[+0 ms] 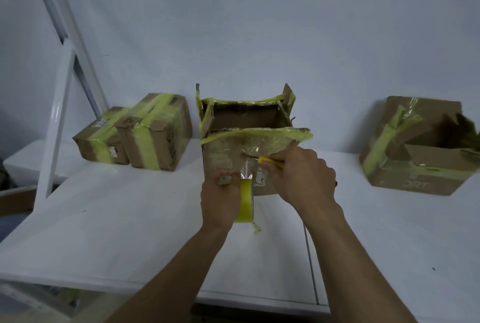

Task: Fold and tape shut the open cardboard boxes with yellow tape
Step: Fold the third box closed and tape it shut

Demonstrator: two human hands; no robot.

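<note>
Table (130, 219): white, and it carries the open middle box and everything else named here.
White frame (55, 120): a slanted post standing far left of the open middle box.
Right-hand box (415, 167): well apart to the right of the open middle box, tilted, flaps open, with yellow tape across its side.
Open middle box (223, 156): upright on the table with its top open. The near flap is folded outward, and crumpled yellow tape runs along the rims.
Taped boxes (155, 135): two of them, closed and banded in yellow, side by side and touching, to the left of the open middle box.
Right hand (306, 174): at the near face of the open middle box, fingers curled round the cutter.
Left hand (220, 198): just in front of the same face, low, fingers wrapped around the tape roll.
Tape roll (245, 200): yellow, held on edge against the foot of the open middle box.
Tape strip (246, 169): runs up from the roll onto the box's near face.
Cutter (270, 161): yellow handle, with the dark tip at the strip on the box face.
</note>
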